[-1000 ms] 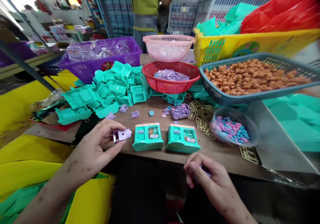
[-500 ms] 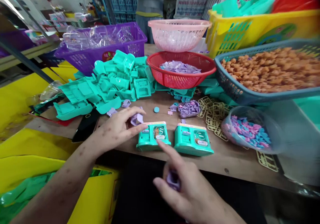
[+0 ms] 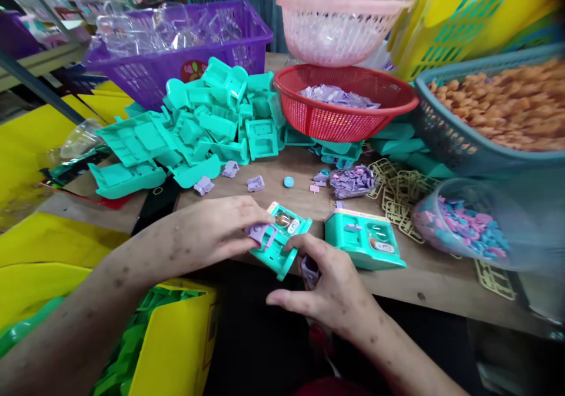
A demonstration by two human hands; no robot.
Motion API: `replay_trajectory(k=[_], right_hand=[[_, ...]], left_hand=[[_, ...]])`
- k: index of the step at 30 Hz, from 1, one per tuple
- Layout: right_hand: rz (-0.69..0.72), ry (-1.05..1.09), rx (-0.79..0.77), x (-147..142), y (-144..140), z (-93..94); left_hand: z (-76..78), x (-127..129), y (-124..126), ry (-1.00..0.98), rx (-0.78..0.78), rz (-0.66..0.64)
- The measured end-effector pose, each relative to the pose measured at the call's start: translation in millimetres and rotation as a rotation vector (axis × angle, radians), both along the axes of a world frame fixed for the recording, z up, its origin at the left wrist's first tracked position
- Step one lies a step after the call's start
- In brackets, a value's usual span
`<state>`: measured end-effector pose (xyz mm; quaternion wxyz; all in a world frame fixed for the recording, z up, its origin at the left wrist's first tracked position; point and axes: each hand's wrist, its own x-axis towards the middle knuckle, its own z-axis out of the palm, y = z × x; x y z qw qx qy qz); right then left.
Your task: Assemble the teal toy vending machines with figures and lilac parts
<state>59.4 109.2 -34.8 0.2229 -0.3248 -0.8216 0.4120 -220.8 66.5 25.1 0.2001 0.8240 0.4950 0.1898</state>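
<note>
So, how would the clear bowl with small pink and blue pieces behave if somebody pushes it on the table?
The clear bowl looks thin and flexible, so its wall would probably dent before it slides. It seems light, filled only with small pink and blue pieces. It stands near the table edge, so a hard push might spill it.

A red basket point(image 3: 344, 125) of lilac pieces sits behind a heap of teal shells point(image 3: 207, 125).

We see a teal toy casing point(image 3: 279, 240) of smooth, slightly glossy plastic, with a small lilac plastic part point(image 3: 260, 232) against it. The red basket point(image 3: 318, 126) near the bench's far edge is meshed plastic; the bench point(image 3: 424, 275) looks like matt wood.
</note>
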Motion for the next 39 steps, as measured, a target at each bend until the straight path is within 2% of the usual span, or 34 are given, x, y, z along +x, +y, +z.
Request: replay_trajectory(k=[7,16,22,28,36,39], right_hand=[[-0.050,-0.053,0.073,-7.0,-5.7,0.4],[-0.073,-0.067,0.026,-7.9,-8.1,-2.3],[-0.078,-0.055,0.007,-7.9,-10.7,-5.8],[-0.073,-0.076,0.039,-7.7,-7.3,-4.8],[-0.046,-0.045,0.108,-7.5,-3.0,-4.8],[-0.038,-0.050,0.107,-7.0,-3.3,-4.6]], left_hand=[[-12.8,11.4,-2.3,0.079,0.014,-0.067],[-9.2,27.5,-10.8,0.172,0.093,-0.013],[-14.4,25.5,-7.7,0.154,0.113,-0.050],[-15.2,31.5,-14.0,0.307,0.217,-0.055],[-16.9,47.3,-30.9,0.490,0.199,0.037],[-14.3,53.9,-37.4,0.539,0.206,0.027]])
